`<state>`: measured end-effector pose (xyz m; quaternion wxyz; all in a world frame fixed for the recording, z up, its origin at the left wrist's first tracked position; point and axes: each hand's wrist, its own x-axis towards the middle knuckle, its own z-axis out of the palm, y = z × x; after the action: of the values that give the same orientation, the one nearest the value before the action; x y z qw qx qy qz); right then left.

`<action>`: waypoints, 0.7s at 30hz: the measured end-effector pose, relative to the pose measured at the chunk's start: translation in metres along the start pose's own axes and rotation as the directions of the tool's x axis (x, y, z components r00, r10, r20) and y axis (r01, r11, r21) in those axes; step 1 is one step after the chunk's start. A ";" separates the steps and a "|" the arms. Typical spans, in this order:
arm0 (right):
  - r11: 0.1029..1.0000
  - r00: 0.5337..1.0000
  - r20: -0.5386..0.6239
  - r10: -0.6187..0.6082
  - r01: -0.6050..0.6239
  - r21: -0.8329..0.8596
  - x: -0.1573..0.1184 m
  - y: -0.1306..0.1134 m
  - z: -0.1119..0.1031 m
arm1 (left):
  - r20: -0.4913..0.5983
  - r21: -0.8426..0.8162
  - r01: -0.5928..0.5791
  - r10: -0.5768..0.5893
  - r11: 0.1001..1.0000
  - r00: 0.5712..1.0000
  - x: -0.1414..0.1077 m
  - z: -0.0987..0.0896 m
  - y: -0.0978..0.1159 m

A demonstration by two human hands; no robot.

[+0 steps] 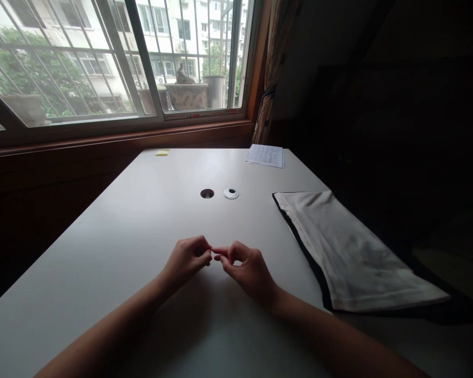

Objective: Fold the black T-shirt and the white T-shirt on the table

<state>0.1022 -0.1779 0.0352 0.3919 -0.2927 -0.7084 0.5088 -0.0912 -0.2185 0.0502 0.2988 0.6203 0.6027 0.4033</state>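
Observation:
My left hand point(191, 254) is held above the white table point(114, 226), its fingers curled and the thumb pressed to them in a pinch. Facing it, my right hand point(247, 266) has thumb and forefinger drawn together, and the forefinger tip reaches the fingertips of the left. Anything between the fingers is too small to make out. To the right of both hands lies a folded white cloth point(350, 252) with black fabric point(307, 252) showing along its edges.
Two round cable holes, an uncovered one point(207, 193) and one with a white cover point(230, 194), sit in the tabletop. Printed papers point(265, 156) and a yellow sticky pad point(162, 152) lie at the far edge. Beyond stands a barred window point(157, 68) beside a tied curtain point(268, 100).

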 end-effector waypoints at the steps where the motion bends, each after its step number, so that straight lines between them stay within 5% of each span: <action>1: 1.000 1.000 -0.005 0.003 -0.003 0.002 0.000 0.000 0.000 | -0.005 -0.006 -0.002 0.002 1.000 1.000 0.000 0.000 -0.001; 10: 0.994 0.998 -0.015 0.061 -0.059 0.087 0.001 0.004 -0.004 | -0.024 -0.049 -0.070 0.069 0.996 0.997 -0.001 -0.002 -0.004; 21: 0.999 0.999 0.002 0.033 -0.033 0.033 0.001 0.004 -0.005 | -0.033 0.105 -0.197 0.201 0.975 0.979 -0.002 0.001 -0.014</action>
<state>0.1060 -0.1738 0.0328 0.3877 -0.2978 -0.6952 0.5269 -0.0974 -0.2192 0.0377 0.2119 0.6828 0.5637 0.4136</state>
